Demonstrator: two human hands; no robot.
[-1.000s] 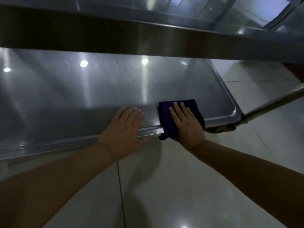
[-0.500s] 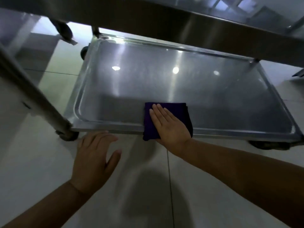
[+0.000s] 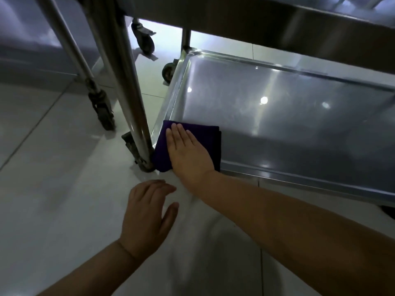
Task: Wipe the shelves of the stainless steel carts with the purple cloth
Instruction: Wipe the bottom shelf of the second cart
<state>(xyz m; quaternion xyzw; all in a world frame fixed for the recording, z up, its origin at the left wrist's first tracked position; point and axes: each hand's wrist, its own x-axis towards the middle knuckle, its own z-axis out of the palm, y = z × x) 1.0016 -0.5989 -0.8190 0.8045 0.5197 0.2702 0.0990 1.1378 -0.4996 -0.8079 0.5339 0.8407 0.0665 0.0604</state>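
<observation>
The bottom shelf (image 3: 288, 116) of a stainless steel cart fills the right half of the view, a shallow shiny tray with a raised rim. A folded purple cloth (image 3: 208, 133) lies at the shelf's near left corner, hanging a little over the front rim. My right hand (image 3: 188, 154) presses flat on the cloth, fingers together and pointing away from me. My left hand (image 3: 147, 214) hovers over the floor tiles just in front of the cart, fingers loosely spread, holding nothing.
The cart's near left leg (image 3: 132, 88) rises right beside the cloth. A second cart's leg and caster (image 3: 100, 107) stand to the left. More casters (image 3: 145, 39) show behind. An upper shelf (image 3: 299, 22) overhangs at the top. Pale floor tiles (image 3: 53, 189) lie below.
My right hand has slid the cloth leftward along the shelf's front edge to its left corner. My left hand left the shelf rim and now hangs over the floor.
</observation>
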